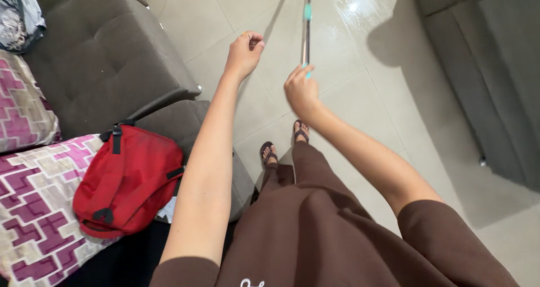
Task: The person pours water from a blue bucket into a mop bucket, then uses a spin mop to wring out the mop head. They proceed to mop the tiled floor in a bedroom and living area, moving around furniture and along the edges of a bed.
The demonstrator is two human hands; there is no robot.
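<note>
Gripping thin metal pole (306,37): right hand (301,90) fingers closed at top end; left hand (244,53) loosely curled, empty. Prob. light, stiff, smooth/slippery.

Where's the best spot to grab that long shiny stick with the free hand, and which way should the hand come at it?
Probably the bare metal stretch of the stick, between the right hand at its end and the teal band higher up. The stick is thin and round, so fingers can wrap it. The left hand hangs free to its left, so coming in sideways from the left looks easiest.
</note>
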